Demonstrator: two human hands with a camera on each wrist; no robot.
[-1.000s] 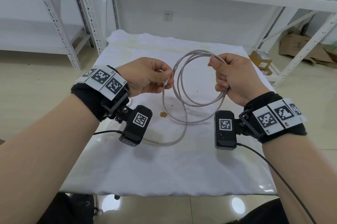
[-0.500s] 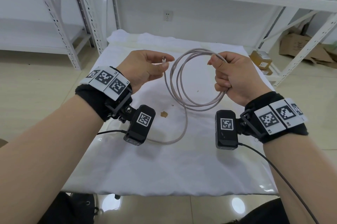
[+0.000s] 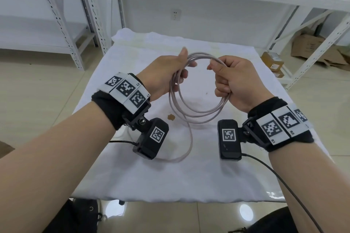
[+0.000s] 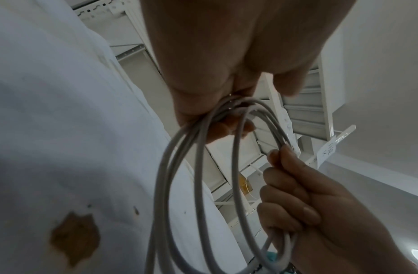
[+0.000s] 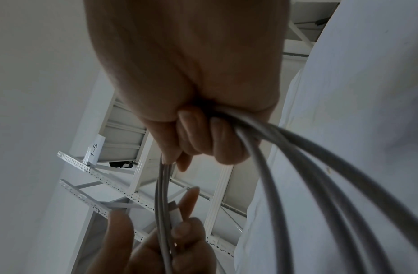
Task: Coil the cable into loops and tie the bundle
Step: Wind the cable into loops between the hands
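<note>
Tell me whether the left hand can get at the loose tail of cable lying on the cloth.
Probably not right now: the left hand grips the coil, so it is busy. The tail lies uncovered on the cloth.

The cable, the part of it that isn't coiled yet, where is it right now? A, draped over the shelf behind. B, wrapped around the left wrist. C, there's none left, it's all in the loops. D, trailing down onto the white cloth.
D: from the loops held by the left hand and right hand, one strand of the cable trails down onto the white cloth.
</note>
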